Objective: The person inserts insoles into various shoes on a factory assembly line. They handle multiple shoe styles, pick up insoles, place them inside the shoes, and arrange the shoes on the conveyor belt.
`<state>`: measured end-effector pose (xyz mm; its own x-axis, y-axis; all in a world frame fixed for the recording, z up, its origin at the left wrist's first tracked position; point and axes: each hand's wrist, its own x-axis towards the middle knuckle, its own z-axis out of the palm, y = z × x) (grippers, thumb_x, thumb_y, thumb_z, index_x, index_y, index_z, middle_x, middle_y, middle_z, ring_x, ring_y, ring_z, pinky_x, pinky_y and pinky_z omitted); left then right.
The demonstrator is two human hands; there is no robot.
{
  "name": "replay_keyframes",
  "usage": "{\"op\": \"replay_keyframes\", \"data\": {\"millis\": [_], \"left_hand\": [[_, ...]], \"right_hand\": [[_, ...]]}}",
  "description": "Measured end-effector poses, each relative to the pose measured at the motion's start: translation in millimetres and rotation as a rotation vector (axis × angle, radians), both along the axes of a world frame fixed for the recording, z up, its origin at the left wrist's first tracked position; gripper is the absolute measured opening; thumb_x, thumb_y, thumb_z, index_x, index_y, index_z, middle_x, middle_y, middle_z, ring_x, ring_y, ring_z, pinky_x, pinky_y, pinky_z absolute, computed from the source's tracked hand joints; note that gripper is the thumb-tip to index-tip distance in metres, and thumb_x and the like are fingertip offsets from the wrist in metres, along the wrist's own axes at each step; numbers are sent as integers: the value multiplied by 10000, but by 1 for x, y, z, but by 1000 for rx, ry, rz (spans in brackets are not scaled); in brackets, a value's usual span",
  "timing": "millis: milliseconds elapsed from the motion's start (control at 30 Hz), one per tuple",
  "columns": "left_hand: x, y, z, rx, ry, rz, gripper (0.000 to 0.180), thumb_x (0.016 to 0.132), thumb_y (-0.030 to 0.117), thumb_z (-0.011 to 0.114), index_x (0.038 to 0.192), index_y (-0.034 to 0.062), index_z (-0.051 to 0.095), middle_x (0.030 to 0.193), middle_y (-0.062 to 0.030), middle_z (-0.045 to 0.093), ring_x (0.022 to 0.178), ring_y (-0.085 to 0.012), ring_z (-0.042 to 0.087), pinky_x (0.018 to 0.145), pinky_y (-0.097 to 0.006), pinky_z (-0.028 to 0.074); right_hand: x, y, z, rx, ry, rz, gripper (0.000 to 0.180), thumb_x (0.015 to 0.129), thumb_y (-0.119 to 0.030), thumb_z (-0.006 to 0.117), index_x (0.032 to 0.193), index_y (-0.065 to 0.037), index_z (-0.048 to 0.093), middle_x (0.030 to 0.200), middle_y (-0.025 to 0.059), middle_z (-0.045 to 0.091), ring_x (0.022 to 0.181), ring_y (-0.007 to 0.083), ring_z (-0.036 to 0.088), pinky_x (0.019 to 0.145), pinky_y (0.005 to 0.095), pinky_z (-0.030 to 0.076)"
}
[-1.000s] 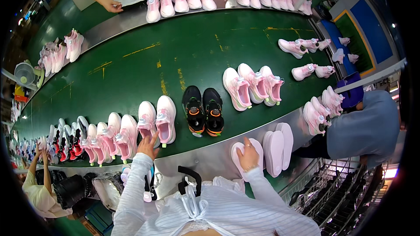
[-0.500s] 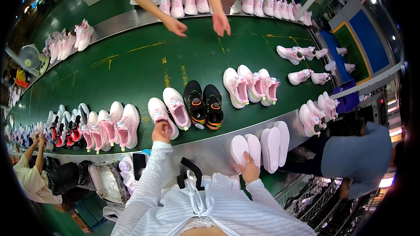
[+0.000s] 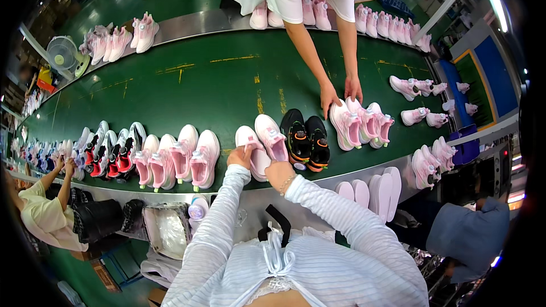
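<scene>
Our left hand (image 3: pixel 242 156) and right hand (image 3: pixel 277 171) grip pink sneakers (image 3: pixel 261 143) at the heels on the green surface (image 3: pixel 187 96); they look light, soft-sided, firm-soled.

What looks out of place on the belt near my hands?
The black pair of sneakers stands alone among pink ones, just right of the pink pair that your left hand and right hand touch. That pink pair sits angled, not square.

I see my own long sleeves, white with fine grey-blue stripes, reaching the wrists. A thin bracelet (image 3: pixel 286 183) circles my right wrist. The striped shirt has a white tie at the chest.
</scene>
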<state>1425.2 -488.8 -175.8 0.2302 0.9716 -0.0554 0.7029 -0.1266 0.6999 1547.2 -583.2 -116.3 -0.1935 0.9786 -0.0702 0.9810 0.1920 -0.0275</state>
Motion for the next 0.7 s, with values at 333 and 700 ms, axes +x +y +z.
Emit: {"op": "replay_keyframes", "data": {"millis": [333,700], "left_hand": [[-7,9,-43,-32,-238,-73,301,765,326,542,835,45,625,668,-121,609,586,-194,573,554,-331,436],[-18,7,-68,90,-269,-74,275,740,293,560,828,37,611,592,-158,558,500,-177,508,513,-337,414]], "right_hand": [[-47,40,-58,-61,301,-482,206,754,-125,417,730,-40,604,713,123,606,673,223,601,602,338,483],[-43,94,-134,-325,621,-568,343,825,-243,345,1085,-76,495,1139,145,475,1020,246,481,864,347,375]]}}
